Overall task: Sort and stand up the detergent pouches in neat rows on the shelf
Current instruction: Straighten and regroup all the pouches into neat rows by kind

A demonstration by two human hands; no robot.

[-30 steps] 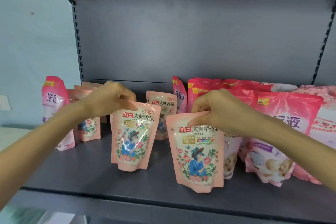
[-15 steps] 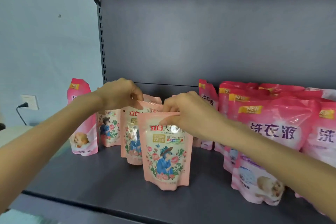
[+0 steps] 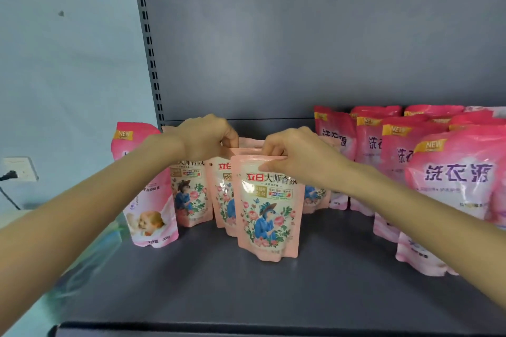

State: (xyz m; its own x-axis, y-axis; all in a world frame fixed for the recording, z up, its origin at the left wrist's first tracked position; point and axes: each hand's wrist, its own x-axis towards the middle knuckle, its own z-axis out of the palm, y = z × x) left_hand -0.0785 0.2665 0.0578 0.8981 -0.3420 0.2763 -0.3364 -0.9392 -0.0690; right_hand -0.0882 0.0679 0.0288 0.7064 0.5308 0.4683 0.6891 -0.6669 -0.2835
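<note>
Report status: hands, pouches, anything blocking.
Right hand pinches front floral pouch top, pouch upright. Left hand pinches second floral pouch behind it. Large pink pouches stand right, not blocking.

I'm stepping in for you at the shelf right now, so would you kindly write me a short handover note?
Left hand: pinches the top edge of the second floral pouch, just behind the front one.
Right hand: pinches the top of the front floral pouch, held upright on the shelf.
Done: floral pouches are gathered mid-shelf; the large pink pouches stand in rows on the right.
Left: the floral ones overlap, so space them into an even row; the baby-picture pouch stands alone at far left and probably belongs with the pink ones.
</note>
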